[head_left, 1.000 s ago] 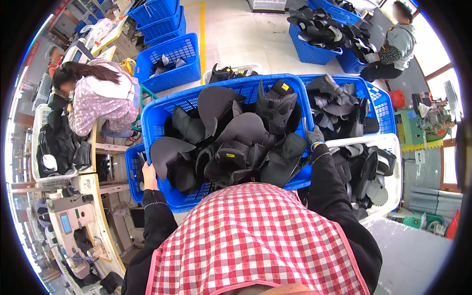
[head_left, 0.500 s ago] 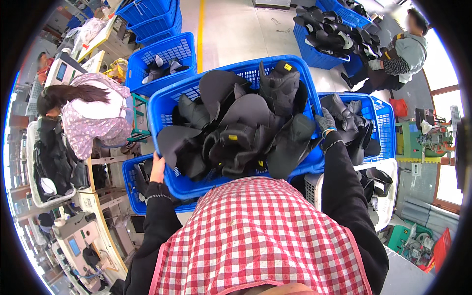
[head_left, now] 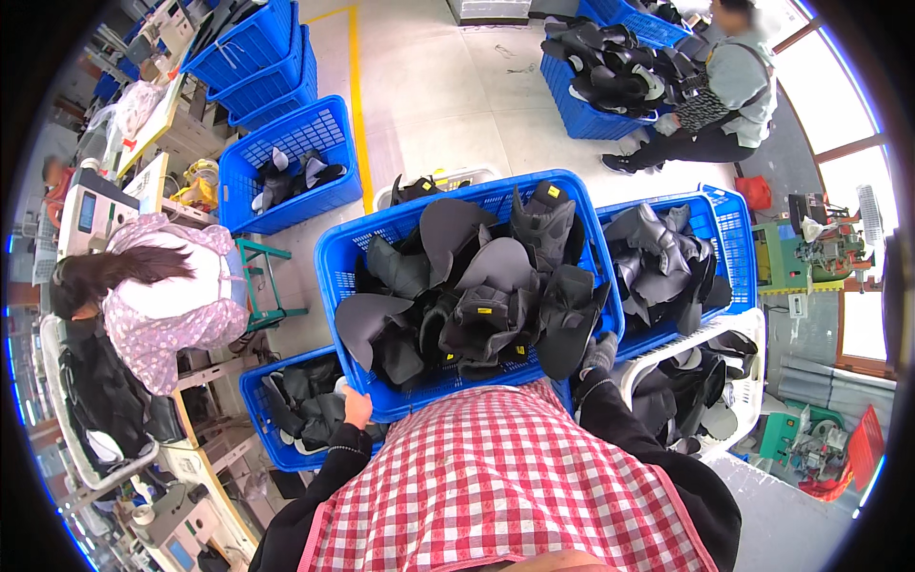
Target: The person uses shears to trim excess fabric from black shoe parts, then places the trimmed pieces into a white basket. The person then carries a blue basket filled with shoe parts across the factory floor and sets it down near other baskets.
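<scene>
Against the front of my checked apron is a large blue plastic basket point(head_left: 329, 286), heaped with black shoe uppers point(head_left: 491, 267), a few with yellow labels. My bare left hand point(head_left: 357, 408) is closed at its near left corner, fingers on the rim. At the near right corner, my right hand point(head_left: 600, 353) in a grey knit glove grips the rim, its fingers partly hidden. The basket's underside and what it rests on cannot be seen.
Beside it on the right stand another filled blue basket point(head_left: 729, 253) and a white basket point(head_left: 758, 381). A lower blue basket point(head_left: 253, 391) lies left. One person point(head_left: 167, 296) sits by sewing machines; another point(head_left: 739, 86) stands far right near a full basket point(head_left: 581, 110).
My right hand has slid from the basket's right side to its near right corner. The basket sits lower in view, and a white basket behind it has come into sight.
</scene>
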A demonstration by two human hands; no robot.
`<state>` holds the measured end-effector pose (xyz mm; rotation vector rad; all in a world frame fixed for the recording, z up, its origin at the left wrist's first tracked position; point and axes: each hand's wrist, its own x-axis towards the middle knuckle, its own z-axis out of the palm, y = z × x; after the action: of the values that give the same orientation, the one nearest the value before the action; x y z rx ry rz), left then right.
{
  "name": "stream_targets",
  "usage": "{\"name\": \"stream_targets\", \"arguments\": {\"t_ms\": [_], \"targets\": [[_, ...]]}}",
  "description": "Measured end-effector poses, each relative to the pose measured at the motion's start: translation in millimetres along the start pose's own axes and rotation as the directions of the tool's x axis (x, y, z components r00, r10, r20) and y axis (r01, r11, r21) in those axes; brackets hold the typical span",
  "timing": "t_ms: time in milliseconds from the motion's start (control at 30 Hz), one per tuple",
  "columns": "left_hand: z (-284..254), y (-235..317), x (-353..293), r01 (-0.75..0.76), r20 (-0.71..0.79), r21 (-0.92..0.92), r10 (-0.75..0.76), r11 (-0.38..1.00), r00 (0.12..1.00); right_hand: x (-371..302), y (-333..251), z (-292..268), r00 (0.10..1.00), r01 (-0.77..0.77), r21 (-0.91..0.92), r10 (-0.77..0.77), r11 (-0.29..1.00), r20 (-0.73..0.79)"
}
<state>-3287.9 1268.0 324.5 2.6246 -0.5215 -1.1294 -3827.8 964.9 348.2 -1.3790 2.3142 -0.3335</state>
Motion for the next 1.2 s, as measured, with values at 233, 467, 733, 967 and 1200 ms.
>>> {"name": "stream_targets", "arguments": {"t_ms": [233,467,733,967,1200], "targets": [[14,2,-3,0.089,-0.108,0.054,-0.083,0.995,0.991,-3,50,29,0.564,-0.825,0.489,0.359,0.283,0.744],[4,-3,51,-0.003,-0.171,0.217,0.041,0.976,0.984,21,60,52,0.653,0.224,-0.089,-0.082,0.971,0.753],[-15,64,112,-0.036,-0.222,0.251,0.093,0.967,0.971,70,-30,65,0.643,-0.41,0.387,-0.039,0.826,0.765],[-72,212,214,-0.119,-0.32,0.175,0.17,0.977,0.932,180,-192,122,0.571,-0.771,0.562,-0.063,0.3,0.818],[-102,401,332,-0.113,-0.354,0.116,0.148,0.987,0.923,375,-386,168,0.528,-0.784,0.471,0.037,0.404,0.848]]}}
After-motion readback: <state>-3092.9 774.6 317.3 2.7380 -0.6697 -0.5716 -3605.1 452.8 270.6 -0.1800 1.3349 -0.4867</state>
